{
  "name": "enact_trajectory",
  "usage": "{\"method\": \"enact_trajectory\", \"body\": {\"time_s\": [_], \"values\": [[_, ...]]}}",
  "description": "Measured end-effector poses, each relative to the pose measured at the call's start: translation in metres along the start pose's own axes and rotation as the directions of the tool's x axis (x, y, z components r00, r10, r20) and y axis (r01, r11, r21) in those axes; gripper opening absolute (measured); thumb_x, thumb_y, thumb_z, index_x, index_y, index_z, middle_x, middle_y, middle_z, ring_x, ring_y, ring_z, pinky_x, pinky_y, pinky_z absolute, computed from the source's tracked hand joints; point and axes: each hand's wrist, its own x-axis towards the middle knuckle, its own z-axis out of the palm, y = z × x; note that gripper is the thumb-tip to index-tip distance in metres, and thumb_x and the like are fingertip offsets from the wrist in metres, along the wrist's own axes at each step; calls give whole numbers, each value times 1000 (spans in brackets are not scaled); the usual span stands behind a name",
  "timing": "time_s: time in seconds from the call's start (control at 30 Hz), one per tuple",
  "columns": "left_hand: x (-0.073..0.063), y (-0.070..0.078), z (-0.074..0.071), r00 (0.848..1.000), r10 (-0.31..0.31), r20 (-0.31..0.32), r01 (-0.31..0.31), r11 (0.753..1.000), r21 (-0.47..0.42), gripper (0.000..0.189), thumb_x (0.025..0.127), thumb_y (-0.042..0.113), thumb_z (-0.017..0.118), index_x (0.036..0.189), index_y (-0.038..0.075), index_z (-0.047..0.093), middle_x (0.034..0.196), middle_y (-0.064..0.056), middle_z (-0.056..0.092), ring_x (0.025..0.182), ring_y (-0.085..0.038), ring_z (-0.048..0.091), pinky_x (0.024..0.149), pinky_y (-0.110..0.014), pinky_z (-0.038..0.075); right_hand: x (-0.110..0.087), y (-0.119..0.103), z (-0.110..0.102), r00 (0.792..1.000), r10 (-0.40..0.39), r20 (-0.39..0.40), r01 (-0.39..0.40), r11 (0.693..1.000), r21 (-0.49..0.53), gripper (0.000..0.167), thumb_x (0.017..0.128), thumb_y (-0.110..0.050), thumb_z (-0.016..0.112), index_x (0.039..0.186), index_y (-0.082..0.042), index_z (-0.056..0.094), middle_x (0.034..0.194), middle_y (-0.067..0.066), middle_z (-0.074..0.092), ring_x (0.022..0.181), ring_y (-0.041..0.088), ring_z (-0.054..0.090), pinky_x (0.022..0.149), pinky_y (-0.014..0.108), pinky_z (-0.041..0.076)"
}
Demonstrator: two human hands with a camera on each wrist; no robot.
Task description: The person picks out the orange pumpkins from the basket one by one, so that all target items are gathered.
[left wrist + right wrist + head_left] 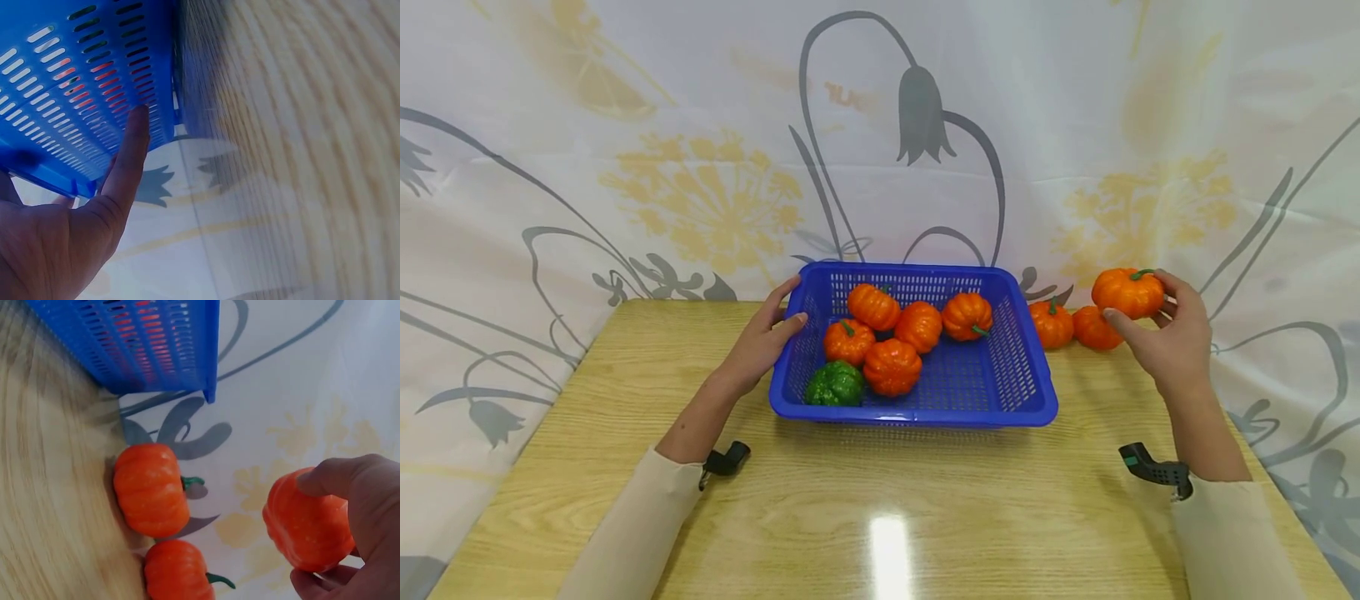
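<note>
A blue plastic basket with slotted walls stands on the table, several small orange pumpkins and one green pumpkin lying inside. At its left side my left hand holds the rim, thumb over the top edge; the left wrist view shows a finger against the outer wall. Off to the right, my right hand grips another orange pumpkin between thumb and fingers, raised above the table. Below it, two orange pumpkins sit on the tabletop beside the basket.
The wooden table has a bright light reflection near its front. Behind it hangs a pale cloth with printed grey and yellow flowers. A black strap mount is on the left wrist, another mount on the right.
</note>
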Motion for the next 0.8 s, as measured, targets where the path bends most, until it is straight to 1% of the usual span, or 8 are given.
{"method": "enact_trajectory", "body": {"time_s": [0.23, 0.33, 0.43, 0.53, 0.67, 0.8], "values": [[0, 0, 0, 1000, 0, 2, 0, 1000, 9, 66, 114, 26, 51, 172, 31, 20, 149, -29, 49, 125, -48, 62, 84, -35, 63, 5, 10, -6, 996, 81, -37, -82, 996, -34, 82, 97, -30, 77, 166, -16, 36, 165, 10, 39, 137, 23, 47, 118, 34, 43], [0, 0, 0, 1000, -1, 2, 1, 1000, 11, 66, 113, 26, 52, 172, 31, 20, 149, -29, 50, 125, -48, 62, 84, -35, 63, 7, 14, -8, 991, 121, -61, -123, 992, -28, 84, 97, -31, 77, 167, -17, 33, 166, 9, 38, 139, 25, 48, 118, 34, 43], [-1, 0, 0, 1000, -2, 1, 2, 1000, 13, 67, 113, 26, 52, 172, 31, 20, 149, -29, 49, 126, -48, 62, 84, -36, 63, 9, 19, -10, 984, 147, -96, -149, 989, -13, 84, 97, -32, 77, 167, -16, 33, 166, 9, 38, 139, 25, 48, 118, 32, 43], [-1, 1, 0, 1000, -2, -3, 2, 1000, 18, 67, 113, 26, 52, 172, 31, 20, 149, -29, 49, 126, -47, 62, 84, -35, 63, 12, 26, -12, 981, 151, -121, -153, 988, -1, 84, 96, -30, 77, 167, -15, 33, 166, 10, 37, 141, 26, 47, 119, 32, 42], [-1, 1, 1, 1000, 0, -8, 0, 1000, 19, 67, 113, 25, 52, 172, 30, 20, 148, -29, 50, 125, -47, 62, 82, -34, 63, 15, 34, -12, 980, 145, -135, -149, 989, -17, 84, 96, -29, 76, 166, -13, 33, 166, 11, 35, 144, 29, 46, 119, 33, 42], [0, 0, 1, 1000, 5, -14, -5, 1000, 16, 67, 113, 24, 52, 172, 29, 20, 147, -29, 51, 123, -47, 64, 80, -33, 63, 16, 43, -11, 977, 141, -157, -149, 988, -37, 83, 96, -27, 76, 164, -12, 33, 165, 11, 33, 143, 30, 46, 118, 34, 44]]}}
